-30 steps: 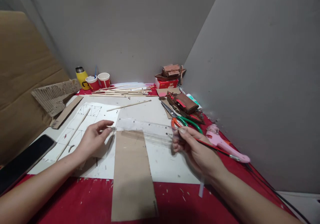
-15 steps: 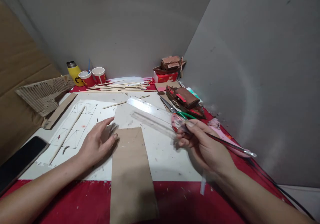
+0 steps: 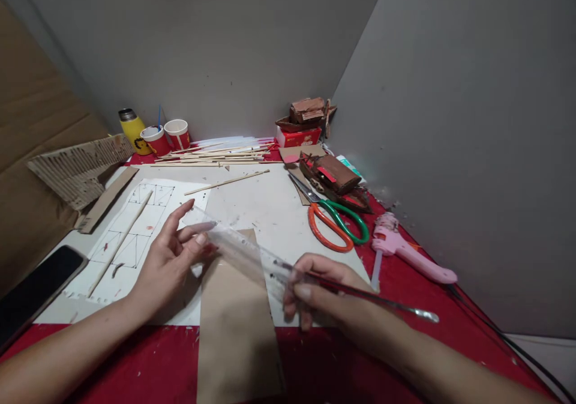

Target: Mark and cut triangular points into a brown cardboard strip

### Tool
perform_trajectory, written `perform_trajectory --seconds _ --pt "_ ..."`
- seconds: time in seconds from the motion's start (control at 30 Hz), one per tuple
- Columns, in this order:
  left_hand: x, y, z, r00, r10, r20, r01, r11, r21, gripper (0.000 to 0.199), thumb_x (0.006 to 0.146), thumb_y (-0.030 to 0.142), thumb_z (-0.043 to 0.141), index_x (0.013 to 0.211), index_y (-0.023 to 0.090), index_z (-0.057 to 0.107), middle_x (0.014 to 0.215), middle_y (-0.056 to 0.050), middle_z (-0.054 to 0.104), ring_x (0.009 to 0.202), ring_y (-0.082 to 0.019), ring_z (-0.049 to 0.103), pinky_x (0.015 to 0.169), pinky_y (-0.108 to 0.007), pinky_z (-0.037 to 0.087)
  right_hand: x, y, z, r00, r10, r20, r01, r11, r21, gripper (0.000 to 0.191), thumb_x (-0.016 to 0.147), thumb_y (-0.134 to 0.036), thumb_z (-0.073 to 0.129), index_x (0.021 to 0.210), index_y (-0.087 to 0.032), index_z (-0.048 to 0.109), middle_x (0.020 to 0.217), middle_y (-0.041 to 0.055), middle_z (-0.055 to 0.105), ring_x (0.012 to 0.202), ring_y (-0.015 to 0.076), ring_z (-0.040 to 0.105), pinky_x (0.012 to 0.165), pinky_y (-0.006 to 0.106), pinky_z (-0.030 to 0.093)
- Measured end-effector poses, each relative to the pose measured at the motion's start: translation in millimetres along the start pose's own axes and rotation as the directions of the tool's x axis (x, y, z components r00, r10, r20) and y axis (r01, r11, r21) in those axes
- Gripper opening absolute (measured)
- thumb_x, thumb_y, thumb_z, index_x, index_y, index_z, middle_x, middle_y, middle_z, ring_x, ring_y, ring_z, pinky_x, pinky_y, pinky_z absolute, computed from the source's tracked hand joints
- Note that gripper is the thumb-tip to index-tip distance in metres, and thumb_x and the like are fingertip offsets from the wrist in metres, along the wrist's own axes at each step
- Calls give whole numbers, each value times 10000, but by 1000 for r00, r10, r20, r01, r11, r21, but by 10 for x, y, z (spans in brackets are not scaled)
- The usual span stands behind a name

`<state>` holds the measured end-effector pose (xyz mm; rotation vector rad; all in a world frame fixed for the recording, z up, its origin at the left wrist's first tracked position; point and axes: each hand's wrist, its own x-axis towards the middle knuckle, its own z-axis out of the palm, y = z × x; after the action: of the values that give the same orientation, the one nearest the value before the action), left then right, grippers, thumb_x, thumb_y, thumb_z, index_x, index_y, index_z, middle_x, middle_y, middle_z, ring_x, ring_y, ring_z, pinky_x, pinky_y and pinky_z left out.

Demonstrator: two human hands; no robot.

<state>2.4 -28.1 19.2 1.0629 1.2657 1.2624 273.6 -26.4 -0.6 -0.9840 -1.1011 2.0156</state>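
Observation:
My right hand (image 3: 319, 293) grips the near end of a clear plastic ruler (image 3: 245, 248) together with a slim dark pen (image 3: 369, 294) with a silvery end, which points back to the right. At the ruler's far end is my left hand (image 3: 173, 254), its thumb and a finger closed on it while the index finger stretches out. The ruler is tilted and slightly blurred. Below it lies a strip of brown cardboard (image 3: 238, 332), reaching over the white sheet (image 3: 315, 296) onto the red tabletop (image 3: 148, 362).
Scissors (image 3: 330, 227) with orange and green handles and a pink glue gun (image 3: 414, 257) lie right. Brown model boats (image 3: 337, 176) stand behind, with wooden sticks (image 3: 216, 158), cups (image 3: 177, 135) and a yellow bottle (image 3: 134, 132). A drawn paper (image 3: 157, 218) and phone (image 3: 40, 284) lie left.
My right hand has brought the ruler and pen left and nearer, over the cardboard, uncovering the scissors and glue gun. My left hand has risen slightly and taken hold of the ruler's far end.

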Motion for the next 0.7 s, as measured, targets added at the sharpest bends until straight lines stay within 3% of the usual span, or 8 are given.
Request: perform_trajectory --seconds 0.07,0.13,0.27,0.33,0.4,0.5,0.7 --pt "1 62 16 999 -49 -11 49 997 -53 721 842 363 806 1459 261 448 996 -21 754 685 -116 692 721 -259 589 -52 3 42 994 20 106 -3 987 -161 260 818 -406 792 858 -195 644 764 24 730 649 148 659 562 230 517" --pt "29 93 -11 995 -95 -11 94 993 -66 686 809 339 835 1408 224 521 825 11 737 616 -109 671 656 -225 571 -92 9 58 972 -34 233 120 924 -363 160 855 -339 728 858 -191 669 766 17 699 651 142 618 578 235 481" --pt "136 80 -142 988 -150 -30 149 989 -22 614 784 330 832 1336 193 600 726 33 695 559 -99 650 579 -185 534 -93 94 -18 850 -326 413 522 620 -585 15 895 -203 654 906 -203 665 757 3 656 634 137 577 595 247 433" --pt "182 66 -196 986 -165 -35 166 986 19 597 790 326 814 1331 182 605 710 30 692 526 -90 632 537 -169 503 -61 140 -77 772 -431 467 633 445 -634 108 906 -153 652 995 -213 637 814 22 680 688 153 596 641 263 436" --pt "212 60 -225 983 -182 -30 183 982 47 591 794 316 806 1331 172 606 667 34 678 488 -86 610 494 -160 467 -26 153 -116 726 -447 522 678 343 -650 161 930 -130 628 1068 -212 605 861 49 701 744 175 613 675 278 442" --pt "241 63 -244 981 -191 -20 192 979 68 586 783 309 817 1313 159 619 643 37 666 469 -89 592 469 -167 441 15 116 -123 706 -443 553 696 289 -657 118 970 -141 577 1074 -197 593 854 70 697 753 189 609 673 285 443" --pt "291 84 -296 982 -183 -41 186 978 90 565 770 301 830 1283 160 642 678 22 682 486 -91 573 489 -191 445 38 50 -109 714 -457 531 680 271 -681 95 997 -142 545 1048 -203 598 821 51 669 714 178 579 653 277 432"
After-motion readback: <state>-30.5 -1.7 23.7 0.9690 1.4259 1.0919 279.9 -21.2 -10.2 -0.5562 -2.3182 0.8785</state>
